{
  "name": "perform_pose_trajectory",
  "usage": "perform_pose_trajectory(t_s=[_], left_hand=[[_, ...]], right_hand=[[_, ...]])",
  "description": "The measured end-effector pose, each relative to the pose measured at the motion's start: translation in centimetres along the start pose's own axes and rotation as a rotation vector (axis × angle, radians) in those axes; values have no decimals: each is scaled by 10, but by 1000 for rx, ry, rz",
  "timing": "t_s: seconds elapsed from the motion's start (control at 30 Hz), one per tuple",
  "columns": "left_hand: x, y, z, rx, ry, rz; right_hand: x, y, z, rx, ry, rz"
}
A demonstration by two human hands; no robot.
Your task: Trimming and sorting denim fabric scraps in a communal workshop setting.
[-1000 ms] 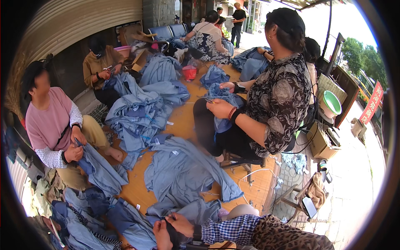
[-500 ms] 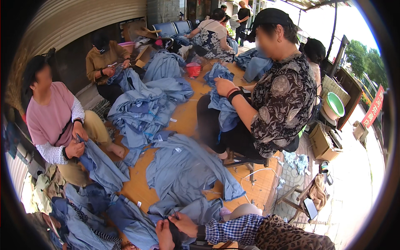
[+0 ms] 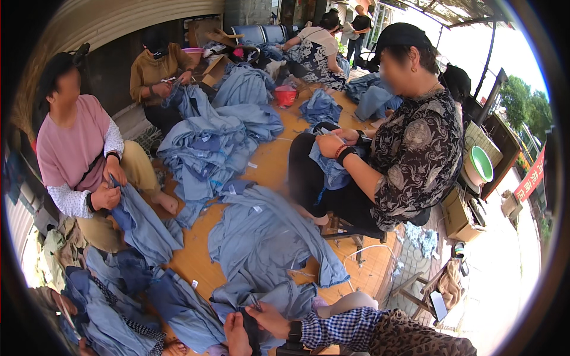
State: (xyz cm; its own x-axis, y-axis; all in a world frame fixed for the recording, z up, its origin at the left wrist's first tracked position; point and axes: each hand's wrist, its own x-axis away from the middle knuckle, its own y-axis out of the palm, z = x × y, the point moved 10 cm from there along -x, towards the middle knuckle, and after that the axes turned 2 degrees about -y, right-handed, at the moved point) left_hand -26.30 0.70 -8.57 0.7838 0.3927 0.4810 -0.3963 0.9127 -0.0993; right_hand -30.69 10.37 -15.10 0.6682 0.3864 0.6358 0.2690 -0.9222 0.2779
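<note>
At the lower edge, my left hand [image 3: 237,335] is closed on the edge of a blue denim garment [image 3: 270,291], whose dark part [image 3: 253,335] hangs between my hands. My right hand [image 3: 272,321], under a blue checked sleeve [image 3: 335,327], is beside it. Its fingers are closed round a small, dark, pointed tool [image 3: 256,307] that looks like thread snips; most of it is hidden. The garment spreads forward over the orange-brown board into more pale blue denim [image 3: 255,228].
A denim heap [image 3: 202,142] lies farther ahead. Co-workers sit round it: one in pink [image 3: 77,142] at left, one in a patterned black shirt [image 3: 409,142] at right. Denim pieces [image 3: 113,308] lie at lower left. A stool with a phone [image 3: 438,304] stands at right.
The view has shifted slightly. My hands stay close together on the garment, the tool tip now showing more. The co-worker at right has brought both hands together over the lap.
</note>
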Motion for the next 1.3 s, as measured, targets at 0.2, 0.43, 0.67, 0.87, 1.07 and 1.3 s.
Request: perform_pose_trajectory(t_s=[0.2,0.43,0.67,0.87,1.07,1.3], left_hand=[[2,0,-5,191,-39,-2],[-1,-6,-11,88,-46,22],[8,-1,4,158,-101,-5],[7,-4,3,93,-70,8],[4,-6,-5,71,-31,7],[9,-3,-2,117,-61,31]], right_hand=[[1,2,-1,-50,7,-6],[2,3,0,-66,18,-20],[0,3,2,-59,32,-28],[-2,3,3,-14,36,-24],[1,3,3,-6,36,-36],[0,2,3,14,7,-23]])
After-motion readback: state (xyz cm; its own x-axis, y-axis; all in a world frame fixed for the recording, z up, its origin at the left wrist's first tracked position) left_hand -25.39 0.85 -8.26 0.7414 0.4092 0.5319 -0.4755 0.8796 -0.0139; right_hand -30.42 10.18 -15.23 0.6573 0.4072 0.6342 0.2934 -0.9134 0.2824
